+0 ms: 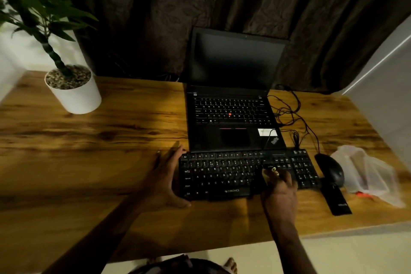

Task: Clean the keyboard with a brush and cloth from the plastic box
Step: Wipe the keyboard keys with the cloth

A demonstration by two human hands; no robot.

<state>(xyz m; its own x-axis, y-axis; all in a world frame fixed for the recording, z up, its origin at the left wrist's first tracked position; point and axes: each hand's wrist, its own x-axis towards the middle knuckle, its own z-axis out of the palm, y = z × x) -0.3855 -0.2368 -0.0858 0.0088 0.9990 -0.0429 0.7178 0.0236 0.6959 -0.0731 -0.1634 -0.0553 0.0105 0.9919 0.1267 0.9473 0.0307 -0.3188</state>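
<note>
A black external keyboard [222,176] lies on the wooden desk in front of the laptop. My left hand [165,179] rests flat against the keyboard's left edge, fingers straight. Over the right part of the main key block, my right hand [279,187] pinches a small brush [270,168] with a yellowish ferrule and dark bristles that touch the keys. The clear plastic box [364,173] sits at the far right of the desk, with something red at its near edge. No cloth can be made out.
An open black laptop [231,100] stands behind the keyboard, cables [289,113] trailing to its right. A black mouse [331,171] and a flat black bar [338,200] lie between keyboard and box. A white potted plant [73,91] stands back left on the wooden desk [100,140].
</note>
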